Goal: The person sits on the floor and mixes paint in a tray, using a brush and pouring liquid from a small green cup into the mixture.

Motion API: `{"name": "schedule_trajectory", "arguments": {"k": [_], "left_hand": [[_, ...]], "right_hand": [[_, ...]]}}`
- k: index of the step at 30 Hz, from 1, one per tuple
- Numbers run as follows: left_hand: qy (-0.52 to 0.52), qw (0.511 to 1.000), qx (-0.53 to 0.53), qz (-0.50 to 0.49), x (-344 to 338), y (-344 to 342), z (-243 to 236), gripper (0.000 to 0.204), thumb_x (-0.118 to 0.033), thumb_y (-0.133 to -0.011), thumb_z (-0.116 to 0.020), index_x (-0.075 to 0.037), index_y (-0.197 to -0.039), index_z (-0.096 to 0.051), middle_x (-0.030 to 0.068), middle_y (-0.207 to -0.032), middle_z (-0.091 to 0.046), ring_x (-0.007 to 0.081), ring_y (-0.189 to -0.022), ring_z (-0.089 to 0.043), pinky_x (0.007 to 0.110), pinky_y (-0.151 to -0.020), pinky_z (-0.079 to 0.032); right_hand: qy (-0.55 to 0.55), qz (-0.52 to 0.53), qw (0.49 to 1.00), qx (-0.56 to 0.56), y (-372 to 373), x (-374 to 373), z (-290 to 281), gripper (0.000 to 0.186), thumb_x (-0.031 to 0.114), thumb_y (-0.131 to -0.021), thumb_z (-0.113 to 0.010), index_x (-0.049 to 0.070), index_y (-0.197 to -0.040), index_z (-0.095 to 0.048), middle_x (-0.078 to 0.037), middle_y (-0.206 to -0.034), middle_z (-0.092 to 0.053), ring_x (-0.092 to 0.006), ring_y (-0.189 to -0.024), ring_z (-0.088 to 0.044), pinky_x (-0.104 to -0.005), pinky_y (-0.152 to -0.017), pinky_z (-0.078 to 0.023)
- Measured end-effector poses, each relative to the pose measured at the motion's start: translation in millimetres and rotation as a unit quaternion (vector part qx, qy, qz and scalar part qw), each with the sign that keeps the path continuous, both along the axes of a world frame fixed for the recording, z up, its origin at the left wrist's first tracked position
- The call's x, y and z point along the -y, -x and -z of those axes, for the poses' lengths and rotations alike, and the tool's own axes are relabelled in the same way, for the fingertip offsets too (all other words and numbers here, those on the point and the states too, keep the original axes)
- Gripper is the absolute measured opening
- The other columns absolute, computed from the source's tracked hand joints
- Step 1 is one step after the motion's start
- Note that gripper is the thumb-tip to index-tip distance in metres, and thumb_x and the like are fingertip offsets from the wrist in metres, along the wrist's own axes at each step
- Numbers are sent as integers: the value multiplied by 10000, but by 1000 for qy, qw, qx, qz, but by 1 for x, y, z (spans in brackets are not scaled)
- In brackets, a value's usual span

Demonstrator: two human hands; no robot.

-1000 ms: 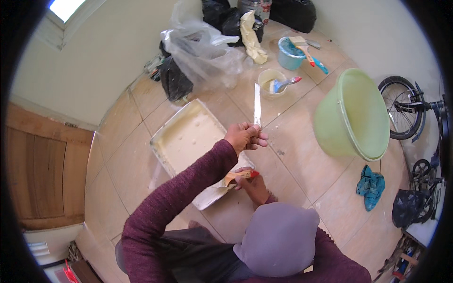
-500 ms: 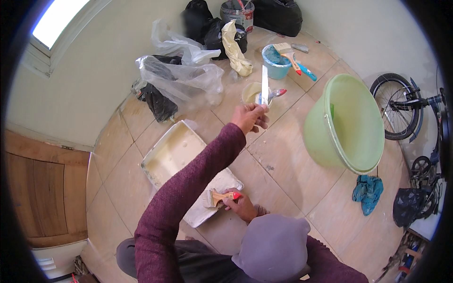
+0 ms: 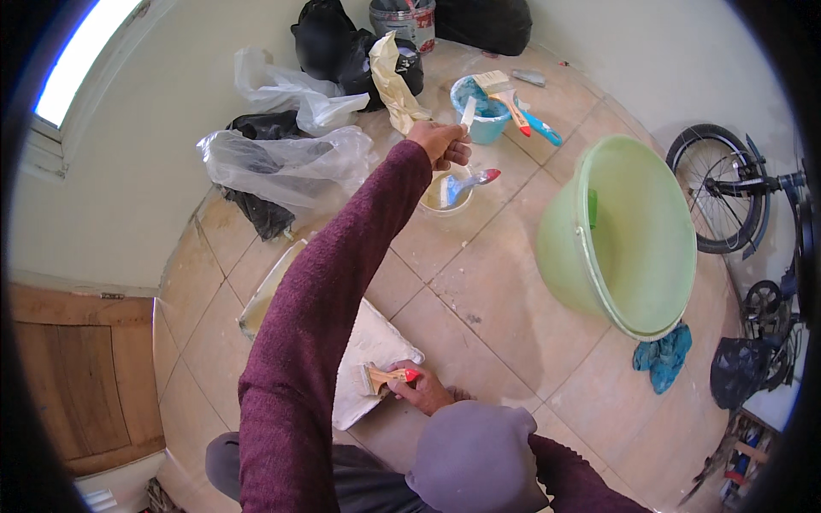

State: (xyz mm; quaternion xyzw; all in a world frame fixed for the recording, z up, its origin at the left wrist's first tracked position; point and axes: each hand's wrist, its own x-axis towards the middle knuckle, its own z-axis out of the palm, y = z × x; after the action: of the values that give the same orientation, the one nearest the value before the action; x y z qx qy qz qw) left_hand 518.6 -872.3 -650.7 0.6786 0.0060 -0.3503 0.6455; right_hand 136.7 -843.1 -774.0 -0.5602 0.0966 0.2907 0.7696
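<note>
My left hand [image 3: 442, 144] is stretched far forward, its fingers closed round a flat white strip [image 3: 469, 113]. The strip's tip overlaps the light-blue paint bucket [image 3: 489, 128]; I cannot tell whether it touches. A wide paintbrush [image 3: 505, 94] and a blue-handled tool [image 3: 540, 129] lie across that bucket's rim. Just under my left hand stands a small cream tub [image 3: 432, 200] holding a blue paintbrush [image 3: 457, 186] with a red tip. Near my knee, my right hand [image 3: 425, 392] grips a wooden-handled paintbrush [image 3: 380, 378], bristles over the pale paint tray [image 3: 370, 339]. My left sleeve hides much of the tray.
A large green basin [image 3: 560, 248] stands at the right, with a blue cloth [image 3: 665, 355] beside it. A bicycle [image 3: 727, 188] leans by the right wall. Plastic bags [image 3: 295, 167] and another bucket [image 3: 419, 26] line the far wall. A wooden door [image 3: 77, 376] is at the left.
My left hand has moved forward with the white strip, from over the small cream tub toward the light-blue bucket. My right hand keeps the wooden-handled paintbrush at the tray. The view has shifted slightly.
</note>
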Motion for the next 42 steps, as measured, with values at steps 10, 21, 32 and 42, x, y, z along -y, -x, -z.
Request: {"name": "schedule_trajectory", "arguments": {"k": [10,21,32,42], "left_hand": [[6,1000,-15,3,0,-45,8,264,-291,-899,-586,-30,-915,-622,44,-724,-655,117,-587,-633,204,-446,-388],[-6,1000,-8,0,4,-38,4,260,-295,-893,-568,-43,-884,-636,44,-705,-653,125,-583,-638,225,-453,-397],[-436,751,465,172,-95,33,-106,229,-213,-709,-603,14,-707,-637,191,-689,-629,323,-625,-633,403,-596,-511],[-457,599,619,223,-63,24,-68,102,-105,-731,-569,-19,-725,-623,152,-697,-606,344,-723,-622,436,-647,-494]], "right_hand": [[7,-30,1000,-1,0,3,11,306,206,-890,-610,31,-1136,-559,-24,-826,-608,-79,-713,-546,-237,-685,-469],[22,-31,999,-1,-3,6,11,291,206,-897,-600,40,-1133,-559,-26,-827,-606,-84,-720,-550,-236,-692,-468],[-3,-8,1000,-6,0,3,18,260,178,-890,-607,47,-1111,-565,-25,-853,-596,-87,-731,-548,-238,-672,-468],[35,-15,999,25,3,1,27,276,174,-894,-609,43,-1132,-559,-26,-854,-589,-75,-718,-543,-223,-672,-465]]}}
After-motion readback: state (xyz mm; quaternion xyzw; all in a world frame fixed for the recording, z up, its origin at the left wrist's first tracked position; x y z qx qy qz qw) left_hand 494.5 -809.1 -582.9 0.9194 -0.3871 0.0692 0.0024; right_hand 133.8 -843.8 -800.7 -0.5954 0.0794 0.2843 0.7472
